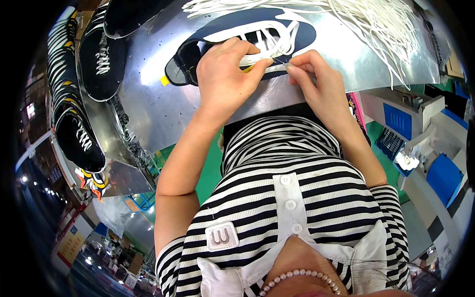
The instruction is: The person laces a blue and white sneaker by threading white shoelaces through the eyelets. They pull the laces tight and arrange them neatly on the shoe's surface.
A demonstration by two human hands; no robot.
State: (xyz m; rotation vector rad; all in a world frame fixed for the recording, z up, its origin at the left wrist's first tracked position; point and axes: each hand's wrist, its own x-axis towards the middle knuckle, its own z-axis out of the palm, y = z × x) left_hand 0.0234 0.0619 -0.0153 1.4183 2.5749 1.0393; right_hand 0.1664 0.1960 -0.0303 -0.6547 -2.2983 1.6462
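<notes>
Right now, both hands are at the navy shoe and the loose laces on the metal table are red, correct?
Not quite: the head view shows white loose laces, not red, on the metal table. Left hand and right hand are at the navy shoe.

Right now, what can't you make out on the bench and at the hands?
- Part of the navy shoe: head view, hidden behind the left hand.
- What, if anything, the right hand pinches: head view, too small to tell.
- Rest of the white laces: head view, cut off by the top edge.
- Rest of the upper black shoe: head view, same edge.
</notes>
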